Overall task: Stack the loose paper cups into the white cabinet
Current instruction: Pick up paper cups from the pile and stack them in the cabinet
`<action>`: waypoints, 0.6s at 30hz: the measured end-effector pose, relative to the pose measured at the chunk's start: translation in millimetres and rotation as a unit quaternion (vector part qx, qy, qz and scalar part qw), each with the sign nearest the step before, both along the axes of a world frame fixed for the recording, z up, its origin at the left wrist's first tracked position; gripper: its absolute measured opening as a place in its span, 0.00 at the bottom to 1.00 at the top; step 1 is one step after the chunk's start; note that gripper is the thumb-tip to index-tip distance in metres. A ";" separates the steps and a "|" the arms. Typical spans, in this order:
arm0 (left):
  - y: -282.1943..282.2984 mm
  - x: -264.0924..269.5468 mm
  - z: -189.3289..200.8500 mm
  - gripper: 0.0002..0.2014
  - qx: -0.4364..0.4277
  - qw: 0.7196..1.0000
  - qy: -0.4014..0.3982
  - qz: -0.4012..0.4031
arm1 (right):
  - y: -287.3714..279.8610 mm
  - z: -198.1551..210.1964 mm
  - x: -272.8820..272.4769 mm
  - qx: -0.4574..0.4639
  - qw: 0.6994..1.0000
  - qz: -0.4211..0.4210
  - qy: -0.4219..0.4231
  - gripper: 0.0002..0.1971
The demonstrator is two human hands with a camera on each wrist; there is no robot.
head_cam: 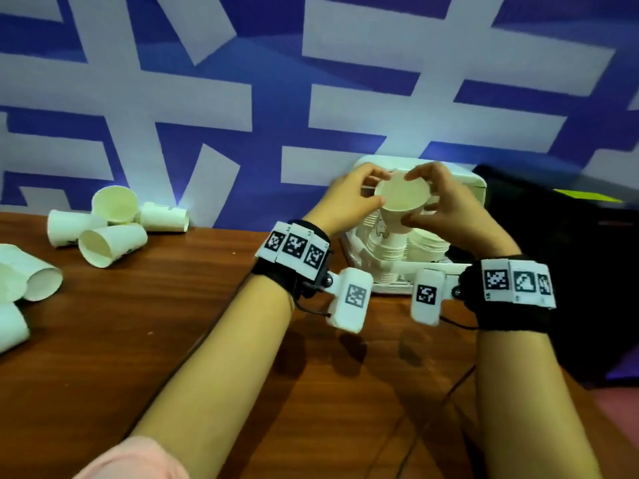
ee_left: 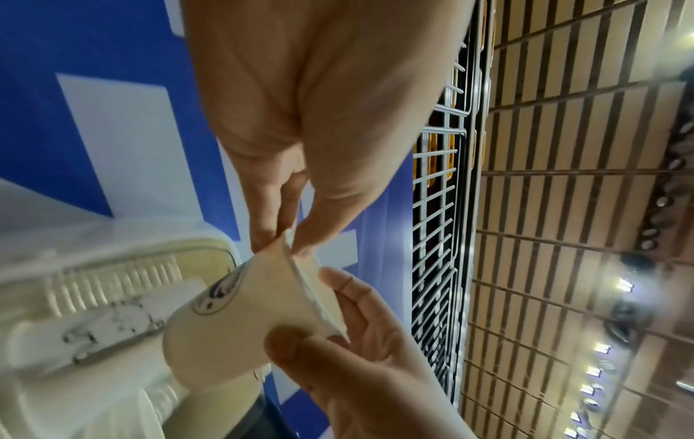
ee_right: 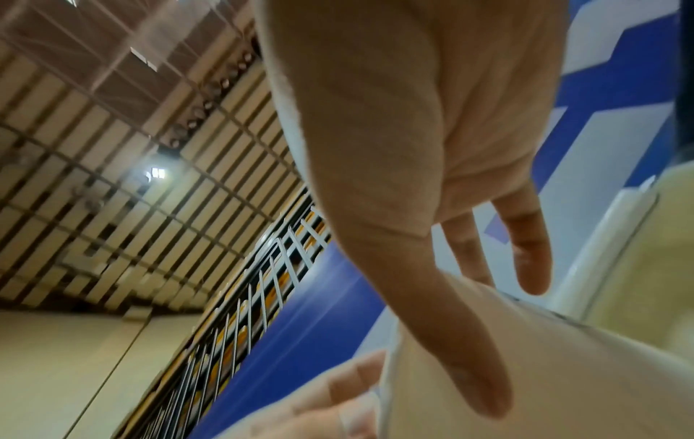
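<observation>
matt paper cup (head_cam: 403,198), glossy wood table (head_cam: 138,323) (cabinet (head_cam: 479,183) smooth plastic)

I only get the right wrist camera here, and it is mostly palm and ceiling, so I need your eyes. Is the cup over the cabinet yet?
Observer: Yes. The head view shows the paper cup upright, mouth up, over the stacked cups inside the white cabinet.
Operator: Is the left hand helping?
Observer: Yes. In the left wrist view the left hand pinches the rim between thumb and finger, and the right hand grips the opposite side.
Operator: Anything left to stack?
Observer: Several loose cups lie on their sides on the wooden table, off to the left.
</observation>
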State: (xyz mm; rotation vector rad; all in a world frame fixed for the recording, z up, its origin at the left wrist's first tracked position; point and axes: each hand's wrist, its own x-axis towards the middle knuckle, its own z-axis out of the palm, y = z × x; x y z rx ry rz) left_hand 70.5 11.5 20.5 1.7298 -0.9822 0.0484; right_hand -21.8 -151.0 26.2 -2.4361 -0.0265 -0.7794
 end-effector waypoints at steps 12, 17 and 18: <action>-102.3 -14.0 9.2 0.21 0.038 0.994 -0.102 0.019 | -66.3 -22.2 -11.7 0.113 0.985 -0.068 -0.116 0.32; -117.6 -9.8 -2.1 0.23 0.081 0.990 -0.108 0.031 | -73.6 -37.0 0.0 0.112 0.985 -0.092 -0.098 0.33; -120.2 -9.6 -4.6 0.23 0.089 0.989 -0.109 0.038 | -74.7 -39.8 2.1 0.109 0.985 -0.097 -0.089 0.33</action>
